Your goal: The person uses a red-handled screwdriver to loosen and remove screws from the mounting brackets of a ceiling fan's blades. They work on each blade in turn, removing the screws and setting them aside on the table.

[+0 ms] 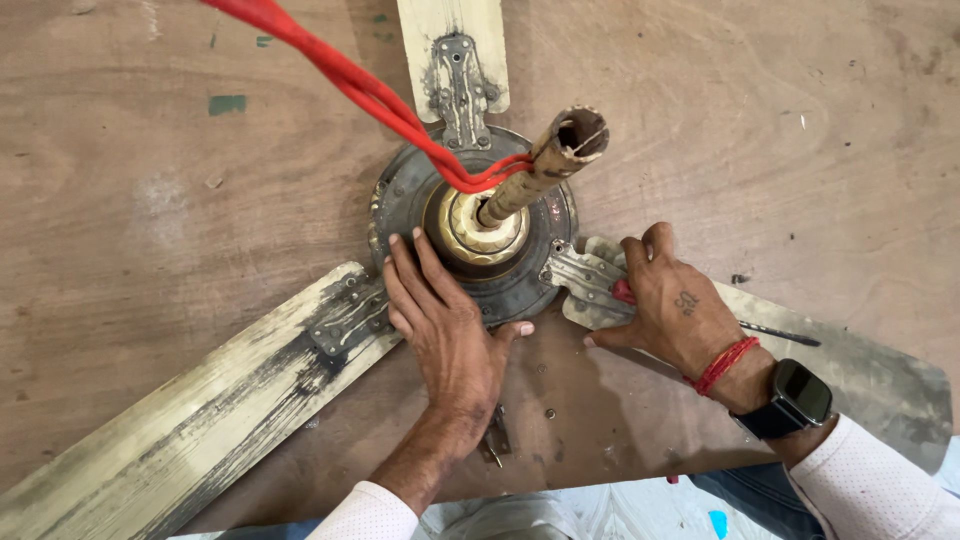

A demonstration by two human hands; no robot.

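Note:
A dirty ceiling fan lies on a brown board. Its round motor housing (515,285) sits in the middle, with a tan rod (540,165) rising from it and red wires (360,85) running off to the upper left. My left hand (445,325) rests flat on the housing's lower left edge, fingers spread. My right hand (670,305) presses on the right blade's metal bracket (580,275) and grips a red-handled tool (624,292), mostly hidden under the fingers. A thin dark shaft (780,333) shows past the wrist.
Three stained cream blades spread out: one lower left (180,430), one top (450,40), one right (870,375). Small screws (549,412) and a metal piece (495,440) lie on the board (120,200) near my wrists.

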